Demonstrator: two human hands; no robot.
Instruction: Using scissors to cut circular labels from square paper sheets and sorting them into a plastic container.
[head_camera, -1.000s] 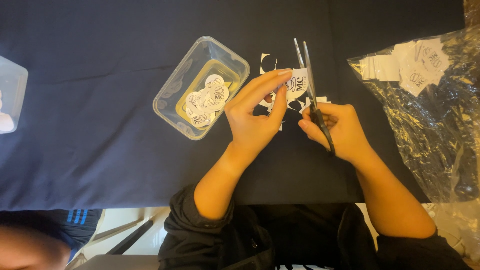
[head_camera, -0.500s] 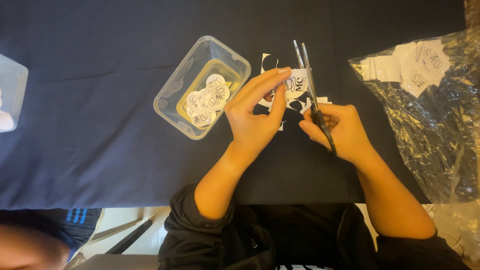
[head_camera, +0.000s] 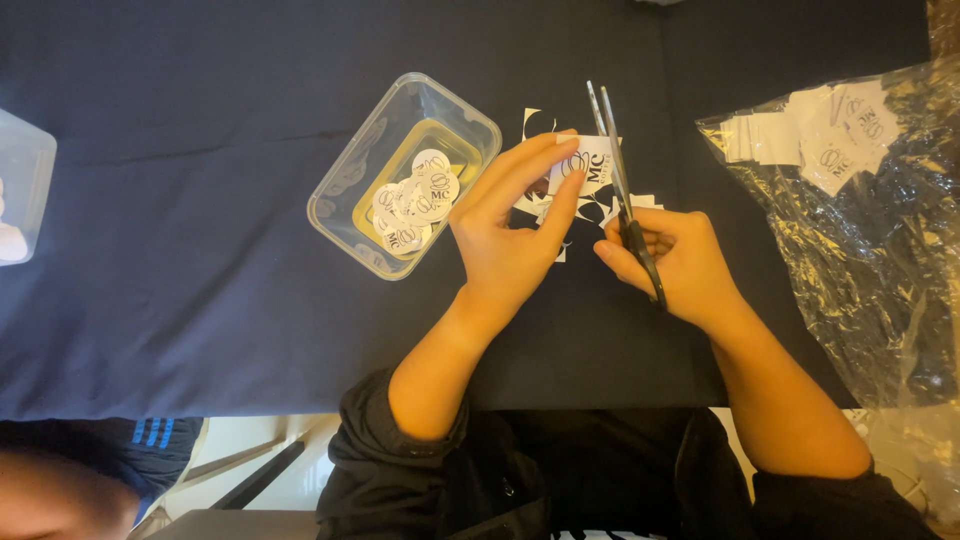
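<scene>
Right hand (head_camera: 680, 262) is gripping the handles of the scissors (head_camera: 618, 170), fingers closed through the loops. Left hand (head_camera: 515, 230) is pinching a small white printed paper piece (head_camera: 585, 170) between thumb and fingertips, holding it against the blades just above the dark tablecloth (head_camera: 200, 250). The blades are lying almost together, running along the right edge of the piece.

Scissors' long axis is running nearly up-down in the head view, tips pointing away from the person and leaning slightly left; handles are sitting low in the right palm.

Risk, as judged: the left fingertips are sitting just beside the blades, so a slip of the paper could bring a finger into the cut. The piece is small, so a loose pinch may let it twist and spoil the outline.

White offcuts (head_camera: 540, 125) are lying under and around the hands. A clear plastic tub (head_camera: 345, 200) of cut round labels (head_camera: 418, 200) is standing just left. A crinkled clear bag (head_camera: 880, 300) holding uncut paper squares (head_camera: 830, 135) is lying at right.
</scene>
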